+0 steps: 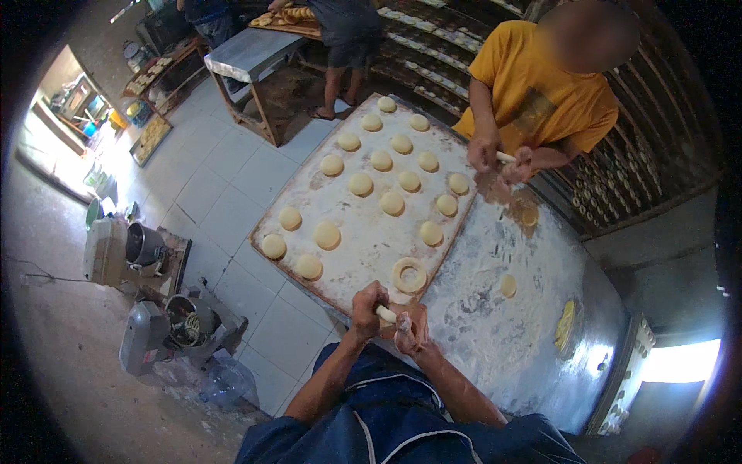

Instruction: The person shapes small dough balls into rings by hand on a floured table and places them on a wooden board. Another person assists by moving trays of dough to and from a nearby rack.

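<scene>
My left hand and my right hand are close together at the near edge of the floured board. Between them is a short pale piece of dough, gripped from both sides; its ends are hidden by my fingers. Just beyond my hands lies a dough ring with a hole in its middle. Several round dough balls are spread over the board in loose rows.
Across the table, a person in an orange shirt holds another dough piece. A single dough ball and a yellow mass lie on the floured metal tabletop. Mixers stand at left; racks of dough line the back.
</scene>
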`<state>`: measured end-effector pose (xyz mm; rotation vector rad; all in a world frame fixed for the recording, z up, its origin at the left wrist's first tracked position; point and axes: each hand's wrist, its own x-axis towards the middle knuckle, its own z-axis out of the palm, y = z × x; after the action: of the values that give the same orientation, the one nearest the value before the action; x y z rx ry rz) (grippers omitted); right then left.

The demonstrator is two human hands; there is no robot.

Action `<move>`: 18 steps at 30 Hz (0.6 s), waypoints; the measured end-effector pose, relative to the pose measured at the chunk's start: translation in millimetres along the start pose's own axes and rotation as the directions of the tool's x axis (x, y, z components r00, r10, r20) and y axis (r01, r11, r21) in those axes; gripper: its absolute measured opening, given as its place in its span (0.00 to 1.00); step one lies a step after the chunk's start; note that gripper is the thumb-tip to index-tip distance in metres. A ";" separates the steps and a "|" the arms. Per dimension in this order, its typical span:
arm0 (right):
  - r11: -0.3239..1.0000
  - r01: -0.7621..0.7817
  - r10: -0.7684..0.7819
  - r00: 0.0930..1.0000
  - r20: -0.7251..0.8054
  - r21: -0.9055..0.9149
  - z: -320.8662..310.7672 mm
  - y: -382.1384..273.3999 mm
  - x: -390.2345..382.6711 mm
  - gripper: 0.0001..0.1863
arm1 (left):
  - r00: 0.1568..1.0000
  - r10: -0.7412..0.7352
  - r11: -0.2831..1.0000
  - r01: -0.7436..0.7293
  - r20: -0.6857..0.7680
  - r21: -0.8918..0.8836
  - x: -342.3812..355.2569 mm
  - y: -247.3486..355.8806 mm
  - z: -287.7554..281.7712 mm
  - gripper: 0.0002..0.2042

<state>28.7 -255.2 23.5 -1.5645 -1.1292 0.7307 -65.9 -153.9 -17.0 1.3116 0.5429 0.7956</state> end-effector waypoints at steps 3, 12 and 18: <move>0.961 -0.166 0.155 0.986 0.067 0.221 15.4 -5.7 15.8 0.22 | 0.934 0.356 0.873 -0.347 0.037 0.344 0.7 8.1 -22.8 0.14; 0.892 -0.352 0.401 0.906 0.137 -0.285 15.8 -9.8 72.8 0.37 | 0.900 0.109 0.800 0.173 -0.421 0.575 16.6 19.2 -72.6 0.12; 0.753 0.190 -0.141 0.982 0.127 -0.630 42.1 23.1 135.1 0.32 | 0.941 0.172 0.579 0.144 -0.292 0.803 10.3 16.2 -71.7 0.11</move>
<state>49.2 -115.0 1.1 -1.9712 -1.6681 0.2761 -116.4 -99.7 -14.4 2.0502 1.3041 0.8144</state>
